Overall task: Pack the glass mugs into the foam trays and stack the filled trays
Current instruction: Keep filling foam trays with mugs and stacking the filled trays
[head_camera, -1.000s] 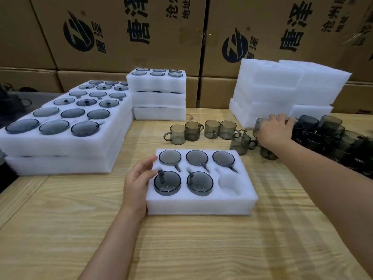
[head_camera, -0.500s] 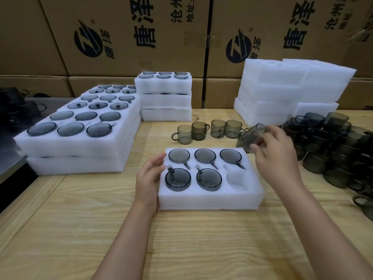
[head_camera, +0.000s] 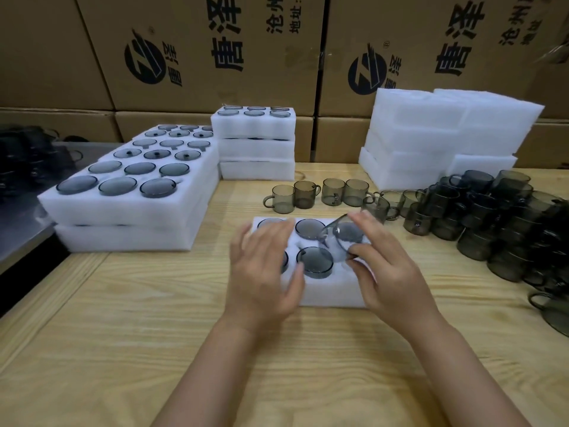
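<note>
at far left sit stacked filled trays (head_camera: 123,211). our left hand (head_camera: 264,269) hovers over the foam tray (head_camera: 332,295), fingers spread and loose, holding nothing. above the tray's right pockets a tilted glass mug (head_camera: 340,238) sits gripped in our right hand (head_camera: 391,272); loose mugs (head_camera: 492,229) crowd beyond.

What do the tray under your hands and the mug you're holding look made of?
The tray looks like white foam: matte, soft, pitted surface. The mug in the right hand seems smoky grey glass, glossy and see-through.

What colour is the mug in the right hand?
Translucent smoky grey. The mug in the right hand shows best in the head view.
</note>
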`<action>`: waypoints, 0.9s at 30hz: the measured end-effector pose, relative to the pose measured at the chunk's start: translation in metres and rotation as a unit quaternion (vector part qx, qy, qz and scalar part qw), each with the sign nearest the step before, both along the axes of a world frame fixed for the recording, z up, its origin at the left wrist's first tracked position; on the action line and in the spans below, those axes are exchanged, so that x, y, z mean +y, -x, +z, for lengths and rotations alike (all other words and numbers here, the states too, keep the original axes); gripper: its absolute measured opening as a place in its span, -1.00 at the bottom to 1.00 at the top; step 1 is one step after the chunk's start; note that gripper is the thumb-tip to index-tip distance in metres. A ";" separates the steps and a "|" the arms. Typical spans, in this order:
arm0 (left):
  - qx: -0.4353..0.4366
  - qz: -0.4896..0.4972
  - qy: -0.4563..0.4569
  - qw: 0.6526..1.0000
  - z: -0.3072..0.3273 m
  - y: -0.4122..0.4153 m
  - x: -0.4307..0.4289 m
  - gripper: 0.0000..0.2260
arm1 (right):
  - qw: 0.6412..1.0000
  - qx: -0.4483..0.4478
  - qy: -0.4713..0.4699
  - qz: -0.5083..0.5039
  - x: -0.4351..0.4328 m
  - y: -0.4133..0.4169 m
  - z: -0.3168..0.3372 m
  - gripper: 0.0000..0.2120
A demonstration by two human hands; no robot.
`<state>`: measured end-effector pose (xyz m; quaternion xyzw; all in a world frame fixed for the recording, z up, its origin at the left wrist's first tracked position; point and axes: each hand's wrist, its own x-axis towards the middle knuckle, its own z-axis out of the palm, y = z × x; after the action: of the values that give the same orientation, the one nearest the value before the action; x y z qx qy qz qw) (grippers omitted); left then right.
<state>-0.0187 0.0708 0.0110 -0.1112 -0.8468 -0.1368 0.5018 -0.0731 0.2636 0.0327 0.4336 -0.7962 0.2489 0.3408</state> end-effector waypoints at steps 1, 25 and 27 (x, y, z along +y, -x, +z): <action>-0.033 -0.012 0.035 0.999 -0.002 0.001 0.008 -0.52 | 1.000 0.001 -0.006 0.025 -0.003 -0.002 0.000 -0.79; 0.011 0.027 -0.120 0.992 -0.018 0.017 0.040 -0.48 | 0.923 -0.310 0.225 -0.027 -0.030 -0.022 -0.011 -0.43; 0.014 0.027 -0.119 0.992 -0.017 0.019 0.040 -0.48 | 0.916 -0.323 0.238 0.010 -0.028 -0.020 -0.009 -0.43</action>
<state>-0.0374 0.1104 -0.0064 -0.0301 -0.8200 -0.2214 0.5269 -0.0526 0.2352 0.0236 0.2432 -0.7757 0.5612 0.1557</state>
